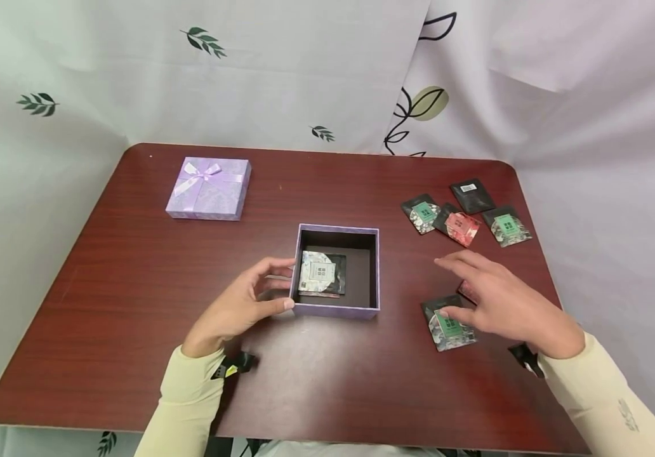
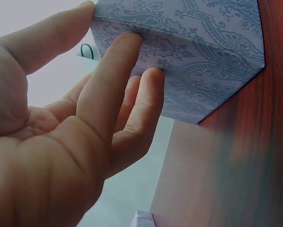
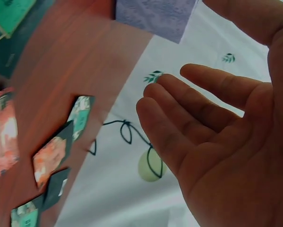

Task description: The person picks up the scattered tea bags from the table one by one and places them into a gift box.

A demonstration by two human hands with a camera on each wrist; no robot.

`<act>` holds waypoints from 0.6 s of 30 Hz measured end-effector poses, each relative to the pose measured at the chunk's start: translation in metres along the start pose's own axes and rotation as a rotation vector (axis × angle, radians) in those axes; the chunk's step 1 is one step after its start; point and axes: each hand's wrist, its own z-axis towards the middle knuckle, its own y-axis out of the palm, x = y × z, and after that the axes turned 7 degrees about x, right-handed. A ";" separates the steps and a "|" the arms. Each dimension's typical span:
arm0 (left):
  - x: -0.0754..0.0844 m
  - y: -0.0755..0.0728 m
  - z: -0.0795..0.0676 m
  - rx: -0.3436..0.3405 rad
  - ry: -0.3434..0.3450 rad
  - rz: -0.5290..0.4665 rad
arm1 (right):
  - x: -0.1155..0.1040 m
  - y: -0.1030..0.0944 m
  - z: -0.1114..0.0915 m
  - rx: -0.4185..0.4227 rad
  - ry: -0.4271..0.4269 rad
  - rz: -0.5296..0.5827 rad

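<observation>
A lidless purple box (image 1: 336, 311) with a dark inside stands mid-table. Inside, toward its left side, a pale-labelled sachet (image 1: 317, 271) lies over other sachets. My left hand (image 1: 242, 304) touches the box's left side, fingers spread; in the left wrist view its fingertips rest against the patterned outer wall (image 2: 202, 52). On the right, my right hand (image 1: 504, 304) is over a green-labelled black sachet (image 1: 447, 336), fingers extended and holding nothing. A red sachet (image 1: 466, 291) is mostly hidden beneath that hand; it shows more fully in the right wrist view (image 3: 2, 137).
At the back left sits the purple lid (image 1: 207, 190) with a ribbon bow. Several sachets lie at the back right: a green-labelled one (image 1: 421, 212), a red one (image 1: 459, 225), a plain black one (image 1: 472, 195) and another green-labelled one (image 1: 507, 226). Curtains surround the table (image 1: 133, 343).
</observation>
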 end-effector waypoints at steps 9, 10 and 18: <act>0.000 0.000 0.001 0.005 -0.006 0.014 | 0.013 0.015 -0.017 0.012 0.008 0.013; 0.000 0.001 0.001 0.004 -0.004 0.012 | 0.014 0.018 -0.018 0.008 0.003 0.015; -0.001 0.002 0.000 0.006 0.002 0.006 | 0.022 0.042 -0.026 -0.016 -0.015 0.009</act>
